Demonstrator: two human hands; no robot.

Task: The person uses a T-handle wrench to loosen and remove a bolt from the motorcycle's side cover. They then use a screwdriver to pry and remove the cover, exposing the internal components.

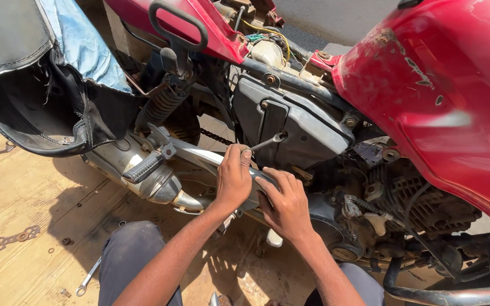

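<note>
I judged it mid-loosening — my left hand (pixel 233 178) gripped a slim steel spanner (pixel 267 142) whose head sat on a bolt of the dark grey side cover (pixel 301 127) just above, my right hand (pixel 286 205) braced half-open on the silver frame bracket (pixel 211 160) beside it — calling next for a steady turn.

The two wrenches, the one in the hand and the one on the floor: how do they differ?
The wrench in the left hand is held up with its head against the grey side cover; the floor wrench lies flat and untouched on the wooden boards. The held one is mostly hidden by fingers; the floor one shows whole. The held one catches sun; the floor one lies partly in shadow. Both are slim silver metal.
</note>
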